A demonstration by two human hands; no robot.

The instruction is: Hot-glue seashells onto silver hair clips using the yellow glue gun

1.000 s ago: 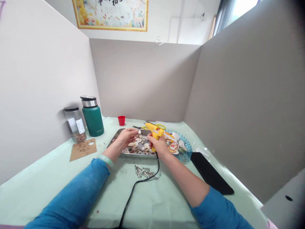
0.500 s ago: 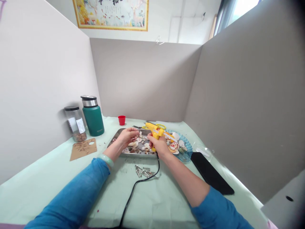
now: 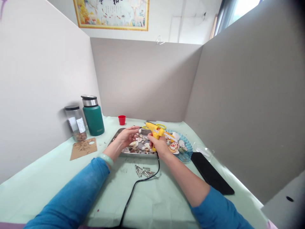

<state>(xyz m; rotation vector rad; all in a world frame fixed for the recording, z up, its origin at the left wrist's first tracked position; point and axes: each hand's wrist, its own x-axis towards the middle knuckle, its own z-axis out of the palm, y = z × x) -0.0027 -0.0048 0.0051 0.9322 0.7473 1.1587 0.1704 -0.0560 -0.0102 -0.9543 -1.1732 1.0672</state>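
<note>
My right hand (image 3: 160, 147) is wrapped round the handle of a yellow hot glue gun (image 3: 156, 130), whose nozzle points up and left. A clear glue stick sticks out of its back, and its black cord (image 3: 135, 183) runs down to the table's near edge. My left hand (image 3: 125, 136) is closed in a pinch, with a small white shell (image 3: 140, 130) at its fingertips, close to the nozzle. Both hands are above a metal tray (image 3: 138, 156) of loose shells. To the right, a blue glass plate (image 3: 189, 147) bears larger shells and an orange piece.
Metal clips (image 3: 144, 171) lie before the tray. Yellow-handled scissors (image 3: 161, 126) and a red cup (image 3: 122, 120) are behind. Leftward stand a green bottle (image 3: 93, 119), a jar (image 3: 75, 124) and a brown card (image 3: 84, 149). A black flat object (image 3: 212, 173) lies right; grey panels surround the table.
My left hand has tilted a little, lifting its fingertips, and the white shell now shows more plainly beside the nozzle. My right hand and the glue gun have stayed in place.
</note>
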